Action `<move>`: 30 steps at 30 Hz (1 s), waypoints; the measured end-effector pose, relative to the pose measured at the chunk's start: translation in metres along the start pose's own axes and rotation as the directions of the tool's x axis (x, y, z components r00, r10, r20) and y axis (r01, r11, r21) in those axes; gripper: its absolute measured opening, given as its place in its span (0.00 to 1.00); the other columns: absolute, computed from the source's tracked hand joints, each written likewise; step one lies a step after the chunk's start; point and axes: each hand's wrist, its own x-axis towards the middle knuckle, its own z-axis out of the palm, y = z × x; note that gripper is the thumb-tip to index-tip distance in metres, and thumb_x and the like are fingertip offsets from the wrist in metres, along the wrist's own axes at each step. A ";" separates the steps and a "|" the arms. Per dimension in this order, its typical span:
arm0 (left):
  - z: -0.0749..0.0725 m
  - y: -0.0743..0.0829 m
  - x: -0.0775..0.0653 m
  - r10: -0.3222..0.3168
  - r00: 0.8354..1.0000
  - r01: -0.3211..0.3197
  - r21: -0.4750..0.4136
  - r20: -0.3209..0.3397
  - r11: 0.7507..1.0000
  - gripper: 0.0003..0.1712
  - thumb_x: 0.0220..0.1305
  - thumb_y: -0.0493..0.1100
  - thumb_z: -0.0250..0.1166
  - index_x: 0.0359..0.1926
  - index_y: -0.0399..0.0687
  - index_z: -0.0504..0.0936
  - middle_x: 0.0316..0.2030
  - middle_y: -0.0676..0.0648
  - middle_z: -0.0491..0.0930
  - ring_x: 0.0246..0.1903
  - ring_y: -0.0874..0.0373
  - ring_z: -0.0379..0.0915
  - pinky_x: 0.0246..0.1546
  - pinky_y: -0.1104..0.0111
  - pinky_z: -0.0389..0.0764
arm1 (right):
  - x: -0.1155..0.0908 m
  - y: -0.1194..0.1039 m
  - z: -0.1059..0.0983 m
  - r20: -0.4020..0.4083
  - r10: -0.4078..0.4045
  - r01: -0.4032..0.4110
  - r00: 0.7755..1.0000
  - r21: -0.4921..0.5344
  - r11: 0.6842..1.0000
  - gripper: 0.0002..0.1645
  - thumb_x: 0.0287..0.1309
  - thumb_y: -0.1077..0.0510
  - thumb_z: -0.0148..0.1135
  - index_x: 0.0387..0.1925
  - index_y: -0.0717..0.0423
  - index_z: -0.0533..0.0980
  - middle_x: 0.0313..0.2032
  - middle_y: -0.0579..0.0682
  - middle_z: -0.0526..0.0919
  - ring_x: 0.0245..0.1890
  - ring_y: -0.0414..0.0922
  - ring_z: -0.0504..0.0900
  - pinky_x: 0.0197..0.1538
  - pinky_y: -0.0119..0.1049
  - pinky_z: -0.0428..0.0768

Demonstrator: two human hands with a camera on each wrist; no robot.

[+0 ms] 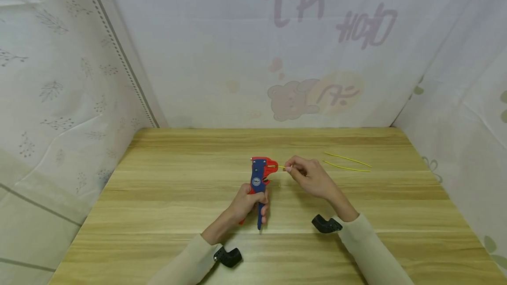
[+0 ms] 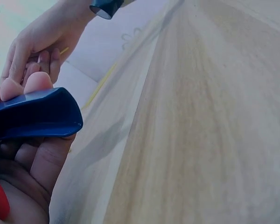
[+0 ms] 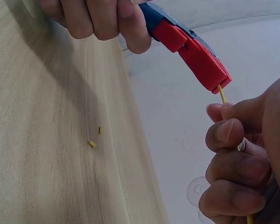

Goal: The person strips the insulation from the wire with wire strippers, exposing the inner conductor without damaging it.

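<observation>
My left hand grips the handles of a blue and red wire stripper, its red nose turned to the right. The blue handle fills the left side of the left wrist view, with fingers wrapped about it. My right hand pinches a thin yellow wire between thumb and forefinger. The wire's end sits inside the red nose of the stripper, as the right wrist view shows. Its other end emerges below the curled fingers of that hand.
Two more yellow wires lie on the wooden table right of the right hand. Short yellow bits lie on the tabletop beneath the tool. Black wrist-worn devices sit at both sleeves. Printed cloth hangs behind the table.
</observation>
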 end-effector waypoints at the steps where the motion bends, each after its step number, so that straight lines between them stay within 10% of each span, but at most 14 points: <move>1: 0.000 0.000 0.000 -0.001 1.000 0.001 0.001 -0.004 1.000 0.02 0.60 0.32 0.54 0.31 0.39 0.70 0.15 0.52 0.75 0.13 0.58 0.78 0.19 0.66 0.84 | 0.000 0.000 0.000 -0.002 -0.004 0.004 1.000 0.000 1.000 0.07 0.75 0.58 0.57 0.43 0.53 0.81 0.17 0.38 0.66 0.16 0.31 0.61 0.23 0.28 0.62; 12: 0.000 0.000 0.003 -0.027 0.992 0.029 0.015 -0.120 0.999 0.02 0.57 0.33 0.52 0.29 0.42 0.69 0.10 0.55 0.70 0.08 0.61 0.70 0.11 0.70 0.76 | 0.000 0.001 -0.001 0.005 0.001 -0.001 1.000 -0.002 1.000 0.09 0.75 0.58 0.57 0.44 0.56 0.81 0.15 0.38 0.65 0.15 0.31 0.59 0.20 0.28 0.61; 22: -0.013 -0.004 0.005 0.028 0.997 -0.023 -0.069 0.072 0.997 0.01 0.69 0.35 0.59 0.38 0.41 0.75 0.24 0.50 0.85 0.24 0.56 0.87 0.32 0.62 0.90 | -0.001 0.006 -0.004 -0.012 0.031 -0.031 0.999 0.005 0.999 0.10 0.75 0.57 0.56 0.45 0.56 0.81 0.17 0.42 0.73 0.15 0.33 0.65 0.19 0.28 0.64; 30: -0.016 -0.001 0.005 0.017 0.999 -0.015 -0.040 0.041 0.999 0.06 0.70 0.37 0.61 0.40 0.37 0.74 0.25 0.49 0.85 0.26 0.54 0.88 0.33 0.61 0.90 | 0.000 0.006 -0.007 -0.009 0.032 -0.032 0.999 0.021 0.999 0.07 0.75 0.57 0.57 0.44 0.49 0.81 0.18 0.47 0.76 0.15 0.34 0.67 0.18 0.28 0.64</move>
